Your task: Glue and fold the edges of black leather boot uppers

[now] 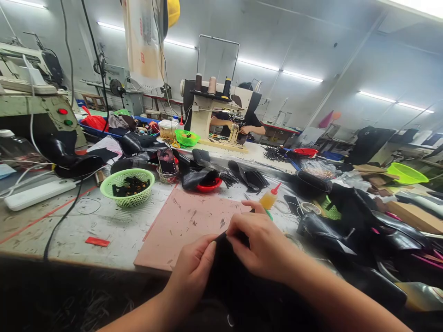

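A black leather piece (228,263) sits at the table's near edge, over the pink cutting mat (187,221). The left hand (194,272) and right hand (259,244) both pinch its top edge. A glue bottle (269,198) stands just beyond.

black leather piece (224,263): plain black, matt, held between both hands
work mat (183,221): dusty pink, with grey scuffs and dark specks
mesh basket (127,186): light green, holding black pieces with gold glints
glue bottle (269,199): amber yellow body, red nozzle
shallow dish (208,186): bright red under glossy black leather
small basket (186,137): vivid green
far bowl (406,174): lime green
sewing machine (216,108): cream body, with brown, beige and dark blue thread spools on top
power strip (38,193): white
table tape line (48,214): red on grey, stained tabletop
control box buttons (62,111): one red, one green, on pale green housing
phone (167,161): dark screen with reddish picture
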Action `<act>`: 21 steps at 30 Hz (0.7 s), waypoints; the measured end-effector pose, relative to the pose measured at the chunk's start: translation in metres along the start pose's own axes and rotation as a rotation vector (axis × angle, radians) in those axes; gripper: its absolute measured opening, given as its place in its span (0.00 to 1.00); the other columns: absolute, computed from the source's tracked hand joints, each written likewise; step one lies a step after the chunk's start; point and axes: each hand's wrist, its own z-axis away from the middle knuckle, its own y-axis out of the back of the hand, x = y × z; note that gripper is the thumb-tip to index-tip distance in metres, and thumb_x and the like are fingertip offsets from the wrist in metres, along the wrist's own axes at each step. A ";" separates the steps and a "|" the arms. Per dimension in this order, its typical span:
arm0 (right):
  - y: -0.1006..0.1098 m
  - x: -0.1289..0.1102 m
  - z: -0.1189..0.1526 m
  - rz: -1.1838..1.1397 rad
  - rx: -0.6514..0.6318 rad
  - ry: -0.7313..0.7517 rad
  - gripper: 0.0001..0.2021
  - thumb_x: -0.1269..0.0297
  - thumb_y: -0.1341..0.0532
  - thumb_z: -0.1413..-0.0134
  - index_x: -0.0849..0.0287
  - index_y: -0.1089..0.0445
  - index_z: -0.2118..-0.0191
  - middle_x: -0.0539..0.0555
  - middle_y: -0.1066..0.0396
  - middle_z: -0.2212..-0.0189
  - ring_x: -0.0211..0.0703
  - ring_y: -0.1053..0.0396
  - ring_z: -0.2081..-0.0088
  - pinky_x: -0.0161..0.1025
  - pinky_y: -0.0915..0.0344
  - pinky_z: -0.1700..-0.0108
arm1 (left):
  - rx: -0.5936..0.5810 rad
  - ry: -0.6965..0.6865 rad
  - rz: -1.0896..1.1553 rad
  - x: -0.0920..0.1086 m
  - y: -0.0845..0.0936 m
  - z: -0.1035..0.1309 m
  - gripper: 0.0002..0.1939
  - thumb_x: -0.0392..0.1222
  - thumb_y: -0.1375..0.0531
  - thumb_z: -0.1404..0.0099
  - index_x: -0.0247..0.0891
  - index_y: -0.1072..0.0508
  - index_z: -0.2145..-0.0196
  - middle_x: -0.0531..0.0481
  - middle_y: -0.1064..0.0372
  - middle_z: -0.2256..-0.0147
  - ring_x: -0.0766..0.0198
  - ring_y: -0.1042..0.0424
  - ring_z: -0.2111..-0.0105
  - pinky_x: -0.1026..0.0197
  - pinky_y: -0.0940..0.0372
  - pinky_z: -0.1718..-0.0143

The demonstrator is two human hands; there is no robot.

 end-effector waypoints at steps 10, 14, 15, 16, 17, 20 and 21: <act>-0.007 -0.004 0.004 0.051 -0.025 0.013 0.05 0.74 0.47 0.52 0.58 0.39 0.73 0.46 0.34 0.81 0.36 0.38 0.77 0.45 0.51 0.49 | -0.168 0.036 -0.130 0.012 0.011 -0.010 0.13 0.48 0.44 0.41 0.37 0.27 0.66 0.50 0.28 0.68 0.59 0.31 0.65 0.64 0.39 0.63; 0.002 -0.005 0.004 0.268 -0.066 0.025 0.02 0.68 0.44 0.51 0.58 0.38 0.72 0.50 0.33 0.77 0.41 0.37 0.71 0.50 0.54 0.47 | -0.193 0.069 -0.248 0.013 0.011 -0.014 0.14 0.48 0.47 0.40 0.35 0.28 0.69 0.49 0.29 0.71 0.60 0.32 0.69 0.64 0.39 0.68; 0.006 -0.005 0.004 0.313 -0.083 0.021 0.04 0.65 0.43 0.51 0.58 0.37 0.73 0.51 0.33 0.76 0.43 0.36 0.68 0.52 0.56 0.46 | -0.188 0.072 -0.268 0.013 0.011 -0.014 0.15 0.49 0.47 0.39 0.35 0.28 0.70 0.50 0.29 0.72 0.61 0.33 0.70 0.64 0.40 0.69; 0.010 -0.004 0.003 0.335 -0.108 0.019 0.06 0.63 0.42 0.52 0.58 0.37 0.73 0.52 0.32 0.75 0.45 0.37 0.65 0.53 0.58 0.45 | -0.183 0.074 -0.284 0.014 0.011 -0.014 0.15 0.49 0.47 0.39 0.35 0.28 0.70 0.50 0.29 0.72 0.61 0.33 0.71 0.64 0.40 0.70; 0.014 -0.003 0.002 0.332 -0.138 0.021 0.07 0.61 0.41 0.52 0.58 0.37 0.73 0.52 0.32 0.75 0.47 0.37 0.62 0.54 0.61 0.44 | -0.181 0.074 -0.291 0.014 0.011 -0.014 0.15 0.49 0.47 0.39 0.35 0.28 0.70 0.50 0.29 0.73 0.62 0.33 0.71 0.64 0.40 0.70; 0.024 0.001 -0.001 0.261 -0.213 0.025 0.04 0.64 0.41 0.53 0.57 0.36 0.73 0.50 0.32 0.74 0.47 0.39 0.57 0.54 0.65 0.42 | -0.202 0.057 -0.279 0.017 0.012 -0.013 0.14 0.48 0.48 0.38 0.36 0.27 0.67 0.50 0.28 0.70 0.61 0.31 0.69 0.64 0.38 0.67; 0.026 0.002 -0.002 0.230 -0.235 0.024 0.03 0.67 0.42 0.52 0.57 0.36 0.74 0.50 0.32 0.74 0.46 0.39 0.57 0.54 0.65 0.42 | -0.215 0.048 -0.270 0.018 0.013 -0.012 0.14 0.47 0.48 0.38 0.37 0.27 0.65 0.50 0.27 0.68 0.60 0.30 0.67 0.64 0.38 0.65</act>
